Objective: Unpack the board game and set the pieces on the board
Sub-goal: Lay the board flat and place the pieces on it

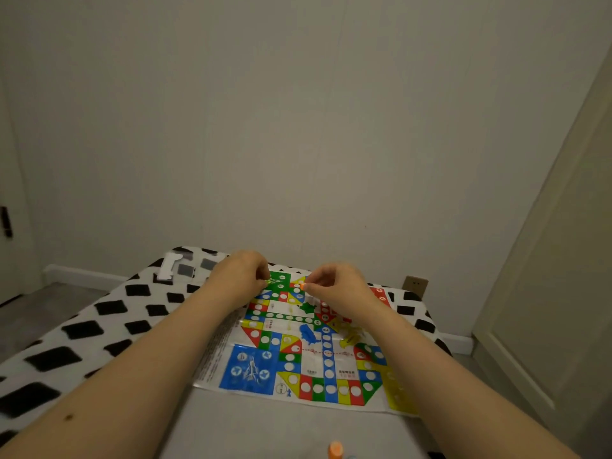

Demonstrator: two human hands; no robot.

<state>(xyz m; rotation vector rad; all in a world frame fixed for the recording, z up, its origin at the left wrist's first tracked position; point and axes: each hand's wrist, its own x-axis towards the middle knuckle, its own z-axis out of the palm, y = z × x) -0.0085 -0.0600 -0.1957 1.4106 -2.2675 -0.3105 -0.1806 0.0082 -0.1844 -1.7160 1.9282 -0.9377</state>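
Note:
A colourful paper game board (308,362) lies flat on a black-and-white patterned cover. My left hand (240,274) hovers over the board's far green corner and pinches a small green piece (267,280). My right hand (334,286) is just right of it and pinches a small orange piece (302,286) between thumb and fingertip. Loose plane pieces lie on the board: a green cluster (308,307) in the middle, a blue cluster (308,333) nearer me, and a yellow cluster (349,337) to the right.
White packaging (170,266) and grey cards (185,270) lie at the far left of the patterned cover (109,329). An orange object (335,450) shows at the bottom edge. A wall stands behind, a door (559,293) at right, and a wall socket (415,284).

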